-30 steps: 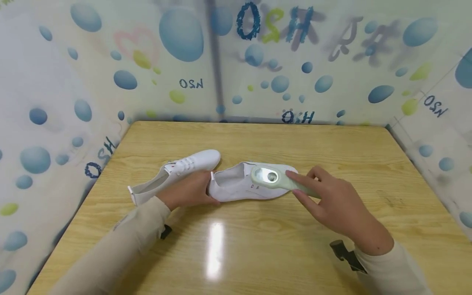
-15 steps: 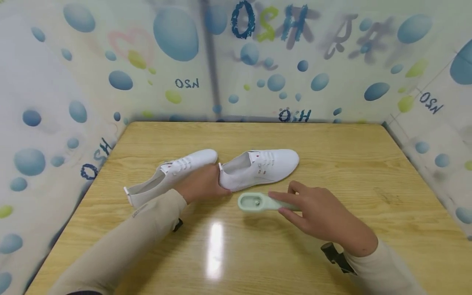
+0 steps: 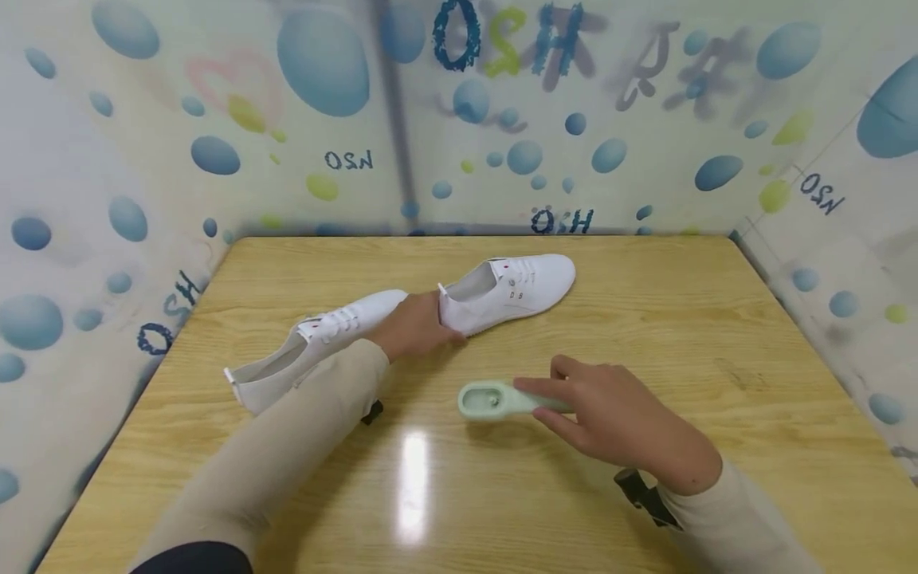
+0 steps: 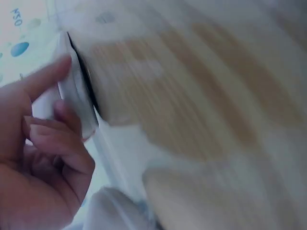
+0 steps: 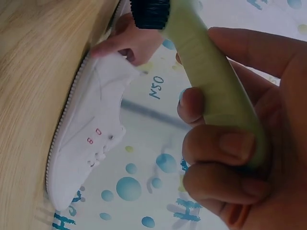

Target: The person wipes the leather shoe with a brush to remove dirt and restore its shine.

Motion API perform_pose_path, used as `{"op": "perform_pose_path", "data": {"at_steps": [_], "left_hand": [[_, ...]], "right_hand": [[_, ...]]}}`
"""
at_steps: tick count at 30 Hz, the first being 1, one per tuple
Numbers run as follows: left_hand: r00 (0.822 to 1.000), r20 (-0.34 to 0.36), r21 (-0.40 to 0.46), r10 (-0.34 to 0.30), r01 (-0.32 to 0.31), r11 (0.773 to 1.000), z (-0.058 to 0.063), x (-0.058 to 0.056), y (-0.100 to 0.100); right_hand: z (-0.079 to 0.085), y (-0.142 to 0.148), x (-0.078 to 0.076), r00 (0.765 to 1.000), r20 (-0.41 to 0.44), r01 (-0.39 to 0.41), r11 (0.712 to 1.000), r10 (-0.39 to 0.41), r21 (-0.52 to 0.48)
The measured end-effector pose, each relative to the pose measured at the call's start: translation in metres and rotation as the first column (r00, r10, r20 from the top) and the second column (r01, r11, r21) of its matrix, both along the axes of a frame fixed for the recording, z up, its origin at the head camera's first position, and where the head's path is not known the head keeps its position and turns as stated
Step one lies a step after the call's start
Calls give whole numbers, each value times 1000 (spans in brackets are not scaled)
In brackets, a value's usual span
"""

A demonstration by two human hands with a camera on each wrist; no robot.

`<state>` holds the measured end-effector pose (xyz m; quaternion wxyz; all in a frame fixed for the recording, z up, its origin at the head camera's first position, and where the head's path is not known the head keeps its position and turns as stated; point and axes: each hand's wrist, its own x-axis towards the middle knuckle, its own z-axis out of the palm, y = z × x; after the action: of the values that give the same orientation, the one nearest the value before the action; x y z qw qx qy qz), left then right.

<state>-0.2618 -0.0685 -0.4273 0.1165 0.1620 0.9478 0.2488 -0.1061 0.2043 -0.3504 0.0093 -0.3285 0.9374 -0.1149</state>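
Observation:
My left hand (image 3: pixel 419 325) pinches the heel of a white lace-up shoe (image 3: pixel 531 291), whose toe points to the far right in the head view. A second white shoe (image 3: pixel 326 339) lies to the left, partly behind my left forearm. In my right hand (image 3: pixel 617 410) is a pale green brush (image 3: pixel 495 400), gripped by its handle above the table, apart from the shoe. Dark bristles (image 5: pixel 150 13) show on the brush head in the right wrist view. The left wrist view is blurred, with a finger and the thumb at the shoe's heel.
A wooden table (image 3: pixel 645 303) lies under everything, with a light reflection near its front. White walls (image 3: pixel 459 159) printed with blue and green bubbles enclose its back and sides. Dark straps (image 3: pixel 645 498) are at the wrists.
The brush has come off the shoe's side and moved down and to the left. My left hand has shifted the held shoe away from me, towards the back of the table.

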Motion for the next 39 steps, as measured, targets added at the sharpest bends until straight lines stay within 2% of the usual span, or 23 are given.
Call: {"op": "perform_pose_path", "data": {"at_steps": [4, 11, 16, 22, 24, 28, 30, 33, 36, 39], "left_hand": [[1000, 7, 42, 23, -23, 999, 2, -7, 4], [993, 117, 84, 13, -23, 996, 14, -10, 6], [995, 105, 101, -5, -6, 995, 12, -10, 5], [987, 159, 130, -11, -10, 991, 9, -9, 3], [987, 158, 129, -17, -4, 992, 9, -6, 1], [995, 96, 114, -32, 21, 993, 15, 3, -6], [999, 22, 76, -48, 47, 996, 21, 11, -9], [995, -89, 8, -55, 55, 998, 33, 27, -17], [985, -169, -31, -33, 29, 999, 47, 46, -31], [977, -211, -20, 14, -19, 1000, 58, 64, -51]], "right_hand": [[-1, -1, -1, 1000, 14, -7, 1000, 7, -6], [1, -1, -1, 999, 38, 8, 1000, -8, -7], [1, -1, -2, 998, 54, 11, 1000, -10, -10], [0, -1, -2, 998, 61, 27, 1000, -27, -1], [0, -1, -2, 998, 58, 32, 999, -33, 7], [0, 0, -2, 998, 58, 39, 999, -40, 13], [1, 0, -2, 997, 60, 42, 999, -43, 11], [1, -1, -2, 997, 58, 46, 999, -46, 9], [1, -1, -2, 997, 54, 46, 999, -47, 8], [0, -1, -2, 998, 53, 43, 999, -43, 12]]}}
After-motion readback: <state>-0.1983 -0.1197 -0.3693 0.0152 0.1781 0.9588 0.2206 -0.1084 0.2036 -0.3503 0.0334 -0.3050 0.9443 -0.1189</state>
